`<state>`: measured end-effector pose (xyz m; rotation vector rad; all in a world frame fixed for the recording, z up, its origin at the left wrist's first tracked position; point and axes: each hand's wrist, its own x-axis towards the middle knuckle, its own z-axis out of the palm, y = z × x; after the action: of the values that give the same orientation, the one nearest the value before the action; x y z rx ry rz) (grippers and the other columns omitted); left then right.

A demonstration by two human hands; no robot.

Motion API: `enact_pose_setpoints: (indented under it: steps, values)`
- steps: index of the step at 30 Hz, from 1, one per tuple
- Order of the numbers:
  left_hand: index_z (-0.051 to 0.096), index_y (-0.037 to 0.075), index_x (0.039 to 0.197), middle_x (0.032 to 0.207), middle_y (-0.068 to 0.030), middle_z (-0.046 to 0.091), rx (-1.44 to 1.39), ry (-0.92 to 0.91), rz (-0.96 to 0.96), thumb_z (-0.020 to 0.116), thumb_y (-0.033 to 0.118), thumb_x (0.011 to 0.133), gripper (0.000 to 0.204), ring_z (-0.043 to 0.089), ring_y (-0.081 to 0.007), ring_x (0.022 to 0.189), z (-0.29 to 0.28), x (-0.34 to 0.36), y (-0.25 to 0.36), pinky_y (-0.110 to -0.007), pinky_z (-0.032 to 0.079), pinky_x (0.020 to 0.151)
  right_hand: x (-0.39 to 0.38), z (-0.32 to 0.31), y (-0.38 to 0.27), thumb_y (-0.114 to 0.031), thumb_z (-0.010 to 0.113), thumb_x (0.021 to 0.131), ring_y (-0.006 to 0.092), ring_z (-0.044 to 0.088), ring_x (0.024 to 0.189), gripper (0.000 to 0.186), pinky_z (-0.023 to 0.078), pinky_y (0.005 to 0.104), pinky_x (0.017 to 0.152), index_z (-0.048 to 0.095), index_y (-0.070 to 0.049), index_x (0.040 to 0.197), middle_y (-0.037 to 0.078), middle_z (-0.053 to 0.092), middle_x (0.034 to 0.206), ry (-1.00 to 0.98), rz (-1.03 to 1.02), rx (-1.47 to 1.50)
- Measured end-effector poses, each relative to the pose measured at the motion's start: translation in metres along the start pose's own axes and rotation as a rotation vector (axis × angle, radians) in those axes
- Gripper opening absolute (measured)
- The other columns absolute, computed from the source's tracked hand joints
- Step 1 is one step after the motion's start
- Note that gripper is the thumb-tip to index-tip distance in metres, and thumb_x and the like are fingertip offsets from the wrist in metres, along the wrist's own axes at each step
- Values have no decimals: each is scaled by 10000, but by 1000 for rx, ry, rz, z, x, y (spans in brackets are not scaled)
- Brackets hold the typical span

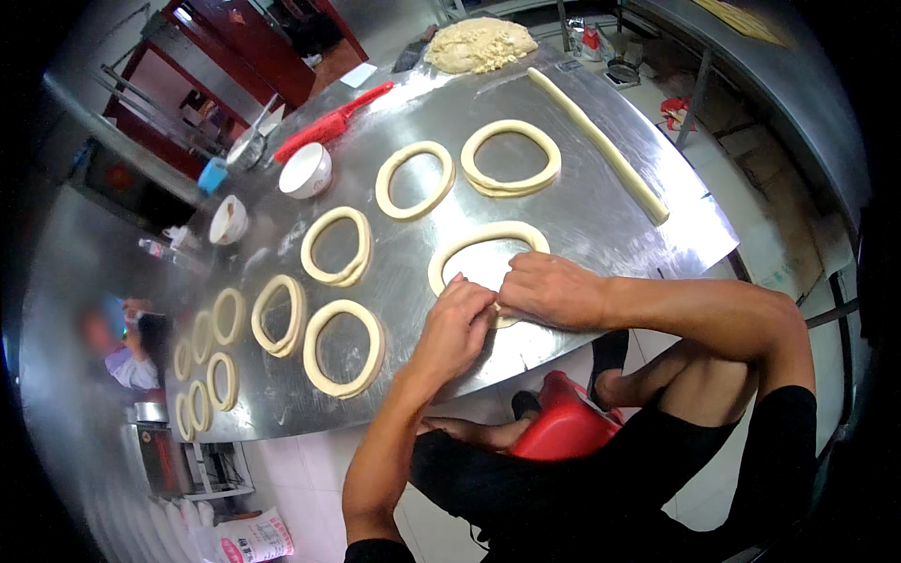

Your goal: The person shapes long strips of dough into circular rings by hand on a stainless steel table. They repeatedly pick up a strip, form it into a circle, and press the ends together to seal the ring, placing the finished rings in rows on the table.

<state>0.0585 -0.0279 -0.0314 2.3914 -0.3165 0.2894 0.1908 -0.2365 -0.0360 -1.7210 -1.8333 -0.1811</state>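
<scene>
Both hands meet at the near side of a dough ring close to the table's front edge. My left hand has its fingers closed on the ring's near left part. Beside it, my right hand is curled over the near right part, its knuckles up. The fingertips hide the spot where the dough comes together. Beyond the hands lie two finished-looking rings, a dough ring and another dough ring. A straight dough rope stretches along the right side of the table.
Several more dough rings spread leftward over the metal table. A large dough mass sits at the far end. Two white bowls, one bowl and another bowl, stand near a red-handled tool. Below is a red stool; another person is far left.
</scene>
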Motion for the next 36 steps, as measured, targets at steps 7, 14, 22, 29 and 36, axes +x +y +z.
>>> enact_pose_setpoints:
  steps: [7, 14, 22, 29, 36]
  values:
    - [722, 8, 1151, 1106, -172, 711, 203, 14, -15, 765, 77, 869, 293, 662, -382, 1132, -16, 3, 27, -588, 404, 1196, 4, -22, -14, -388, 717, 975, 335, 635, 1169, 504, 465, 471, 1058, 624, -50, 1337, 159, 679, 1177, -31, 217, 9]
    - [731, 32, 1060, 1021, -129, 723, 225, -62, -55, 863, 158, 830, 294, 694, -350, 1028, -18, 2, 22, -570, 410, 1203, 1, -7, -9, -327, 702, 986, 280, 636, 1124, 277, 396, 513, 1139, 718, -91, 1130, 91, 688, 1122, -139, 209, 78]
    - [735, 38, 1053, 982, -118, 727, 148, -51, -19, 871, 166, 841, 282, 705, -332, 997, -12, 7, 23, -559, 421, 1201, -2, -10, -6, -308, 708, 978, 281, 650, 1041, 206, 372, 553, 1182, 743, -108, 1016, 77, 688, 1019, -145, 133, -124]
    - [732, 30, 1022, 933, -113, 733, 3, -21, 5, 803, 91, 902, 153, 710, -322, 907, -2, 9, 8, -546, 425, 1211, -7, -20, -8, -316, 677, 1012, 279, 653, 1111, 226, 336, 582, 1224, 757, -110, 1057, 73, 697, 1044, -157, 228, -17]
    - [734, 21, 1033, 958, -127, 742, -10, -27, 1, 793, 58, 899, 151, 723, -323, 966, -3, 3, 0, -554, 431, 1205, 2, -26, -12, -267, 734, 977, 294, 657, 1125, 205, 317, 617, 1228, 746, -85, 1070, 89, 704, 1079, -232, 270, -12]
